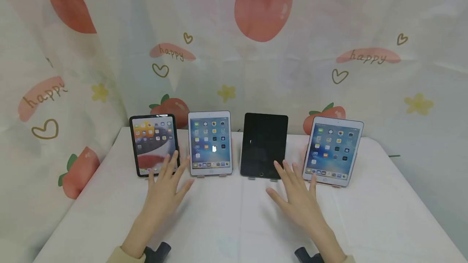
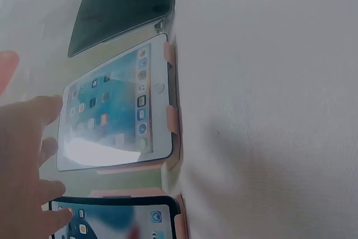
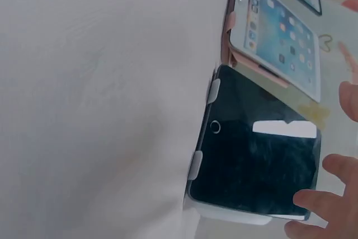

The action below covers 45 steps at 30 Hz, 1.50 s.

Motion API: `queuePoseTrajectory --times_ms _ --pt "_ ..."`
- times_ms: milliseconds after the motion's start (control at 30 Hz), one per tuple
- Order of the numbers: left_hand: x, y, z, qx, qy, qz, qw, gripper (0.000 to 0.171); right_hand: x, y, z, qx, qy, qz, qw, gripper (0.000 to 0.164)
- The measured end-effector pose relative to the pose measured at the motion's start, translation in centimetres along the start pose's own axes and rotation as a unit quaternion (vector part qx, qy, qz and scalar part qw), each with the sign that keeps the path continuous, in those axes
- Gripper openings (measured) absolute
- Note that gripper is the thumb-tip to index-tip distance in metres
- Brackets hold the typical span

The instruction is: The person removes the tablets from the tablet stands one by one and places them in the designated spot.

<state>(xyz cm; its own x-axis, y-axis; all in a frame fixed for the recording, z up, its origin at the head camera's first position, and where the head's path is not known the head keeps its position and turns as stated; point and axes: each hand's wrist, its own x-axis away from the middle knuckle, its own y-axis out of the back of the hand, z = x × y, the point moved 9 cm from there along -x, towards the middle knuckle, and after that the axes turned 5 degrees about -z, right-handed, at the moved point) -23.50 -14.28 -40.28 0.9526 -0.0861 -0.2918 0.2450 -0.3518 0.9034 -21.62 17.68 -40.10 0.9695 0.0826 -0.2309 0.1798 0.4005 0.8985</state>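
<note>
My left hand is spread with the fingers apart, in front of a black-framed tablet whose screen is lit. Beside that stands a white tablet showing app icons. Over on the other side, my right hand is also spread, between a dark-screened black tablet and a tilted white tablet with lit icons. Neither hand holds anything. Whether fingertips touch a screen I cannot tell. In the right wrist view, fingers overlap the far edge of the black tablet.
The tablets lean back on small stands; a pink stand clip and a grey stand clip show at their lower edges. They stand in a row on a white-covered table. Behind hangs a patterned cloth with fruit prints.
</note>
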Motion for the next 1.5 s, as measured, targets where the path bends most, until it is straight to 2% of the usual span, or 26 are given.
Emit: queuePoseTrajectory --times_ms 233,567,1000,1233,1500 --pt "-0.2 0.3 0.5 0.006 0.004 -0.010 0.9999 0.064 -0.5 -0.1 1.2 0.000 0.018 -0.013 1.000 0.075" --pt "-0.4 0.8 1.3 0.015 0.023 -0.014 0.9995 0.066 -1.2 -0.6 2.9 -0.036 0.029 -0.012 0.999 0.075" --pt "-0.7 1.9 2.3 0.032 0.028 -0.046 0.9980 0.063 -2.2 -0.8 5.4 -0.071 0.069 -0.036 0.994 0.071" --pt "-0.8 2.9 2.9 0.041 0.023 -0.071 0.9964 0.059 -3.0 -0.9 6.8 -0.091 0.079 -0.043 0.992 0.068" --pt "-1.0 4.1 3.9 0.060 0.023 -0.116 0.9912 0.057 -4.0 -0.9 8.3 -0.134 0.095 -0.051 0.985 0.065"
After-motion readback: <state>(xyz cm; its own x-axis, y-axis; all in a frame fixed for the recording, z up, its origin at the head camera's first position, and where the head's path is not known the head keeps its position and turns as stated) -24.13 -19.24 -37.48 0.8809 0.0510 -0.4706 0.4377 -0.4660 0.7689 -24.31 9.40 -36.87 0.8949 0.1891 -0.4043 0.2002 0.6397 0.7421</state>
